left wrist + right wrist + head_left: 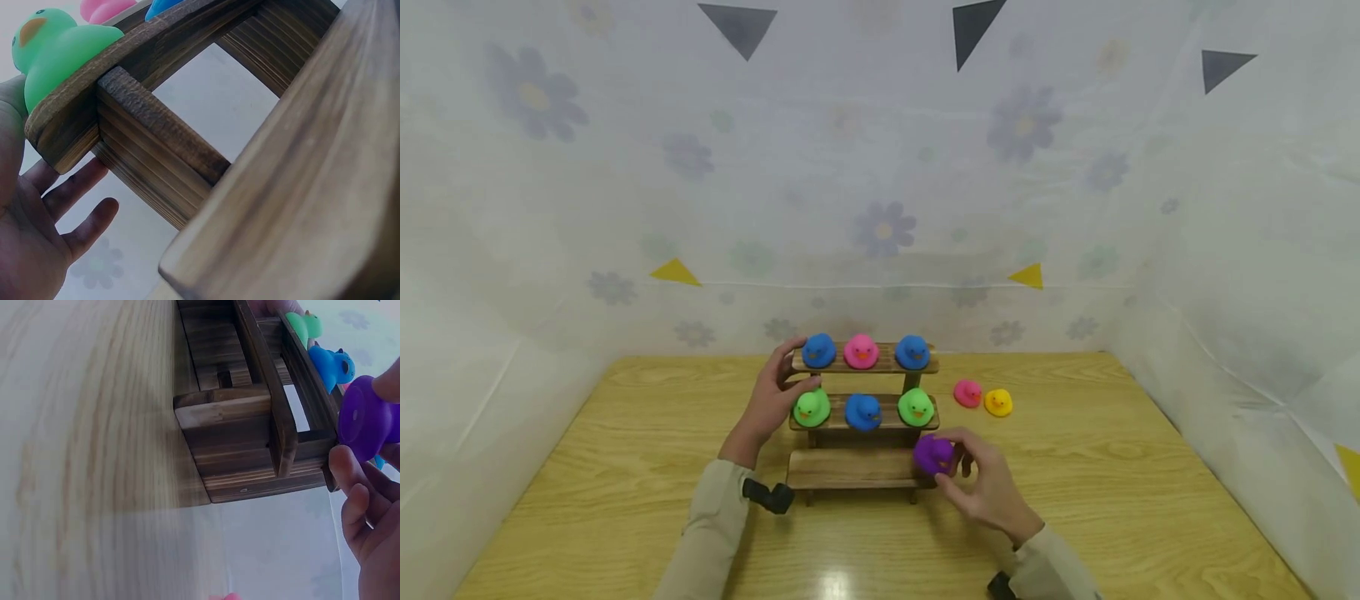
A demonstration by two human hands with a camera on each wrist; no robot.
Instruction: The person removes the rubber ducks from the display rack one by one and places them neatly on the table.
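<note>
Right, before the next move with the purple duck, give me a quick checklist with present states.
1. Right hand gripping the purple rubber duck: ok.
2. Purple rubber duck seated flat on the bottom tier: not ok; its underside shows in the right wrist view.
3. Bare wood on the bottom tier, left of that duck: ok.
4. Left hand free of contact with the left green rubber duck: cannot tell; the thumb is very near.
5. Blue rubber duck upright on the middle tier: ok.
</note>
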